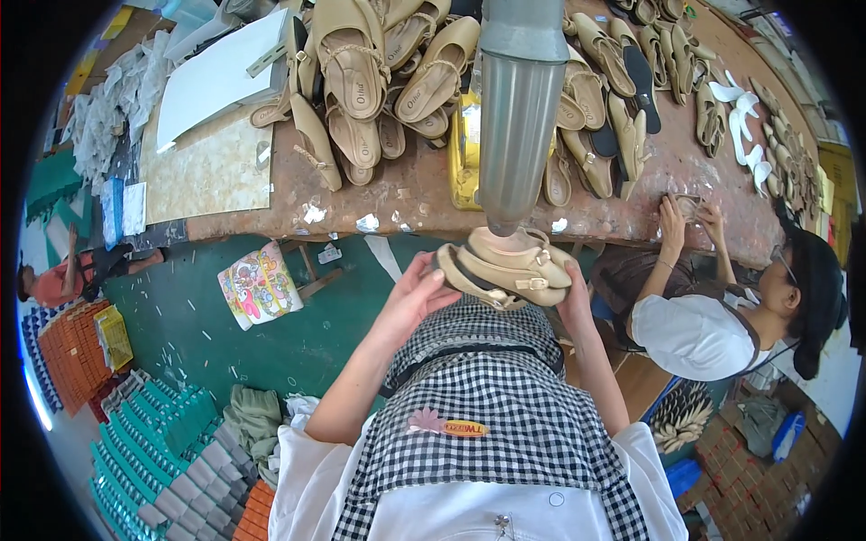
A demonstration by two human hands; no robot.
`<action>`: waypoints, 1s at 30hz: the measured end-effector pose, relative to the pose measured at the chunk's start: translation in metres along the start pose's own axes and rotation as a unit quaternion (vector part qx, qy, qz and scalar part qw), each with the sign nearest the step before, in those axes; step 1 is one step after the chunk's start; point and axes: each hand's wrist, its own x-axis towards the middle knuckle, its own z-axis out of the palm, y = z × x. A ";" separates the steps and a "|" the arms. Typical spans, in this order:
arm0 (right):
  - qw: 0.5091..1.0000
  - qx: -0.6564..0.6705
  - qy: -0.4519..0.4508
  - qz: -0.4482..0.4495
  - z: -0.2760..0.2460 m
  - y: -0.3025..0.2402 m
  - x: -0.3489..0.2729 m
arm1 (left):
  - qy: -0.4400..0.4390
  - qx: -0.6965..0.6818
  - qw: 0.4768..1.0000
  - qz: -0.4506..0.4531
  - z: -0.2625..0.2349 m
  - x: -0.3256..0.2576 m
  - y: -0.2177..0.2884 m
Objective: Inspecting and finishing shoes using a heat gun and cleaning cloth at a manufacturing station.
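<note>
Between both hands, in front of my apron, is a pair of beige strapped flat shoes (528, 261) with small buckles. My left hand (419, 296) is closed round their left end, thumb on top. At the toe end my right hand (577, 296) grips from the side; its fingers are partly hidden by the shoes. A grey metal tube with a tapered nozzle (518, 144) comes down from above, its tip just over the shoes. I cannot tell whether the tip touches them.
Beige shoes (352, 77) are heaped on the worn workbench (397, 200), beside a yellow box (466, 149). White sheets (225, 77) lie at the left. A co-worker (713, 325) sits at the right, handling a shoe. A patterned stool (260, 284) and stacked teal boxes (149, 451) stand on the left.
</note>
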 end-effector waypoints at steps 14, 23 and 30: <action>0.982 -0.143 0.051 -0.115 0.020 -0.035 0.001 | -0.018 0.020 0.983 -0.183 -0.001 -0.013 -0.009; 0.955 -0.254 -0.008 -0.152 0.035 -0.052 0.005 | -0.062 0.196 0.975 -0.083 -0.001 -0.030 -0.010; 0.938 -0.197 0.141 -0.247 -0.025 -0.076 0.000 | -0.047 0.141 0.986 -0.082 -0.003 -0.016 -0.015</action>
